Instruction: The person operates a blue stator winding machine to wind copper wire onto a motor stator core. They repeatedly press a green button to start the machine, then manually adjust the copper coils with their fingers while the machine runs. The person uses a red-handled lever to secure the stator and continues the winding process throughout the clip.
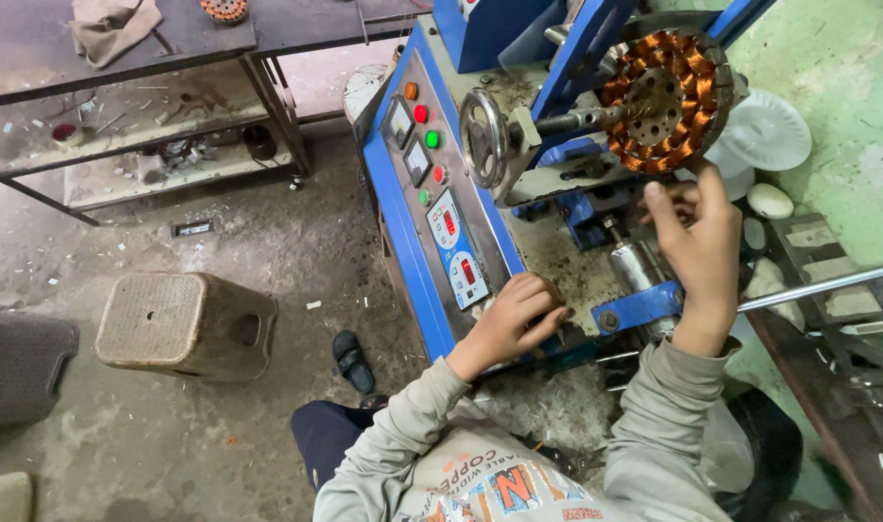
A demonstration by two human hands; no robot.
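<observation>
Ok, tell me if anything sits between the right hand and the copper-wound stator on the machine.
Nothing visible does. The right hand is raised just below the copper-wound stator, fingers pointing up at its lower edge, with only open space between them. The left hand rests lower down, by the control panel.

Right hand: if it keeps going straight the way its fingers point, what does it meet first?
Probably the copper-wound stator mounted on the blue machine. The right hand points up toward its lower edge, though depth is unclear.
</observation>
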